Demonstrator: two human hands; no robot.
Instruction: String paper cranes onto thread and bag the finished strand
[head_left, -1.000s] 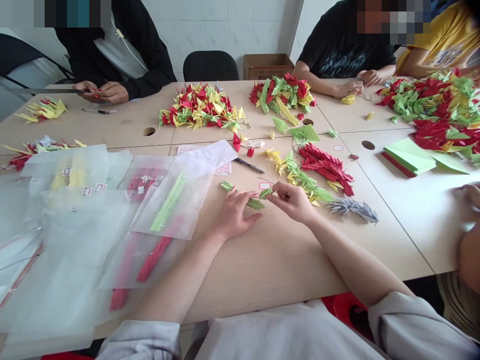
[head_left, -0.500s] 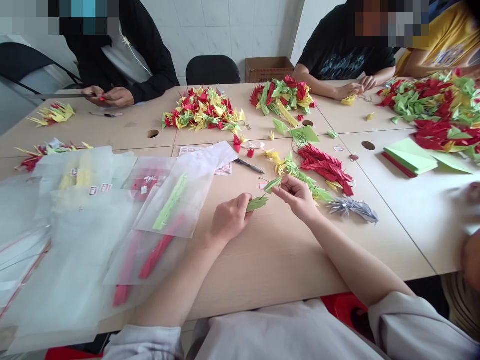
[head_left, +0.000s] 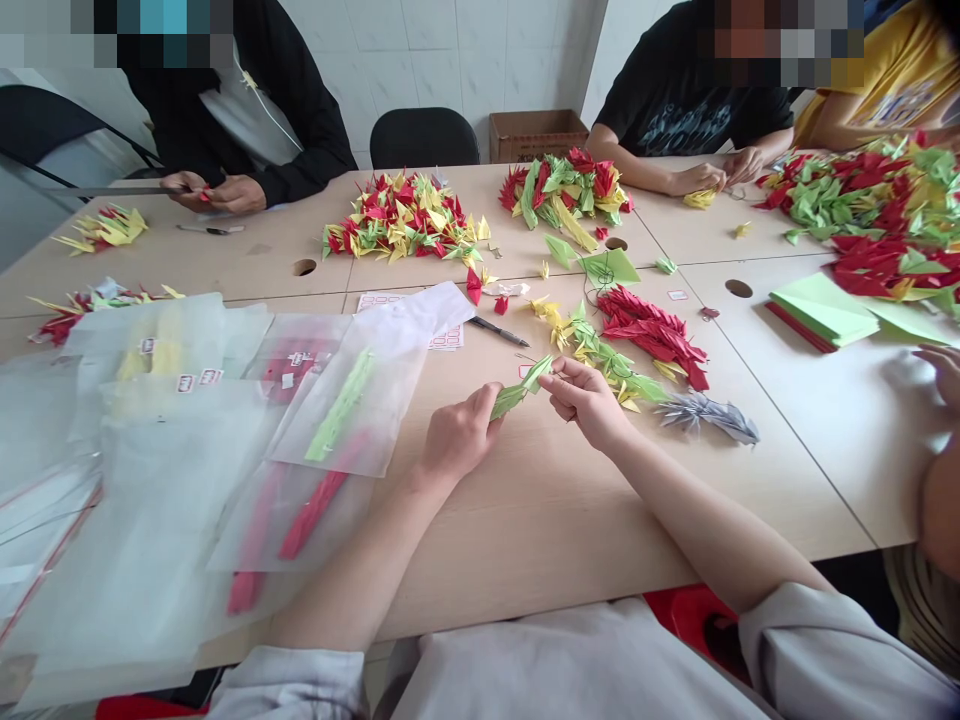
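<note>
My left hand (head_left: 459, 435) is closed on a small bundle of green folded paper cranes (head_left: 508, 401) above the table. My right hand (head_left: 589, 400) pinches another green folded paper crane (head_left: 537, 372) right against the end of that bundle. A thin dark line, thread or needle, shows just above the crane; most of it is hidden. Beyond my right hand lies a string of yellow and green paper cranes (head_left: 592, 345). Beside it are a red crane bundle (head_left: 654, 335) and a grey one (head_left: 709, 417).
Translucent plastic bags (head_left: 165, 500) with folded strips cover the table's left side. A black pen (head_left: 499, 331) lies ahead. Mixed crane piles (head_left: 405, 218) stand farther back, and green paper sheets (head_left: 821, 308) lie right. Co-workers sit opposite; another person's hand (head_left: 941, 372) rests at the right edge.
My right hand has shifted slightly down and left, bringing its green crane up against the bundle; the dark thread between them no longer shows. My left hand stays nearly in place.
</note>
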